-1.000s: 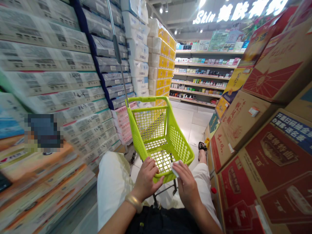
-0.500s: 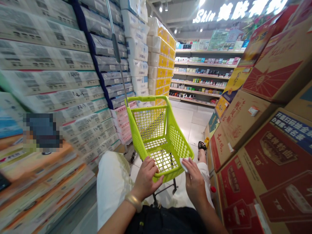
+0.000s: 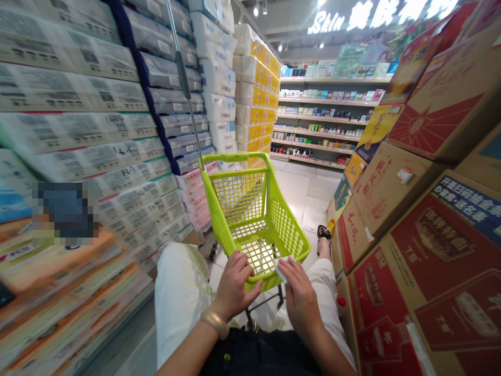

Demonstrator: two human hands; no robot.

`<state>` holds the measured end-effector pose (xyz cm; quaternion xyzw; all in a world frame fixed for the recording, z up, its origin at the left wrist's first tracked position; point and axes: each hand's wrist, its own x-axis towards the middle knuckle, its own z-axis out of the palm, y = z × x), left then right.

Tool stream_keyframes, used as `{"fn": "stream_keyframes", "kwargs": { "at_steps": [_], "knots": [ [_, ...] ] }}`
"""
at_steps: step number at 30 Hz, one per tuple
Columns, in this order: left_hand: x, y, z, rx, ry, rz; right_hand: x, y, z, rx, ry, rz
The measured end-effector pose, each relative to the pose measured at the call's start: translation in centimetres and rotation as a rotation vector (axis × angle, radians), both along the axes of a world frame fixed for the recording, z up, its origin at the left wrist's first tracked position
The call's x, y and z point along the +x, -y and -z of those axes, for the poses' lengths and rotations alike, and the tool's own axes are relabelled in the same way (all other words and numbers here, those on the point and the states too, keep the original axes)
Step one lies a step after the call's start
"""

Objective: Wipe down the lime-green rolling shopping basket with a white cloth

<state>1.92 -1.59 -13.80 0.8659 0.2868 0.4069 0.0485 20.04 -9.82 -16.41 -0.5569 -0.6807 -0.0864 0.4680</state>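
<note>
A lime-green shopping cart (image 3: 287, 224) with a perforated plastic basket stands between my knees, and nothing lies in the basket. My left hand (image 3: 234, 286) is closed over the basket's near rim, left of its middle. On the right part of that rim, my right hand (image 3: 300, 293) presses a folded white wipe (image 3: 278, 269), possibly a tissue or cloth. The wipe is mostly hidden under my fingers. A thin metal pole (image 3: 183, 75) with a grey sleeve rises from the cart's far left corner.
Stacked paper packs (image 3: 129, 125) wall the left side, with yellow-and-white packs (image 3: 256, 99) farther on. Cardboard cartons (image 3: 434, 250) crowd the right. Cosmetics shelves (image 3: 329, 99) stand at the back, beyond the pale tiled floor (image 3: 309, 183). A blurred-out patch (image 3: 66, 211) covers something at left.
My right hand and the white wipe have moved left along the basket's near rim, away from its right corner. My left hand has stayed on the rim.
</note>
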Motion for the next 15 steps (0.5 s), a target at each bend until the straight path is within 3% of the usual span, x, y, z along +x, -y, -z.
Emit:
{"fn": "stream_keyframes", "kwargs": {
  "at_steps": [2,4,8,10,15],
  "knots": [
    [0.0,-0.1,0.0,0.012,-0.008,0.007,-1.0,0.1,-0.3,-0.017,0.074,-0.167],
    [0.0,-0.1,0.0,0.016,-0.021,0.011,-1.2,0.0,-0.4,-0.023,0.110,-0.232],
    [-0.1,0.0,0.0,-0.001,-0.019,-0.002,0.8,-0.4,-0.1,0.001,0.007,0.030],
    [-0.1,0.1,0.0,-0.003,-0.011,0.000,1.1,-0.4,0.0,0.008,-0.025,0.092],
    [0.0,-0.1,0.1,0.015,-0.017,0.021,-1.2,-0.1,-0.4,-0.011,0.113,-0.225]
  ]
}}
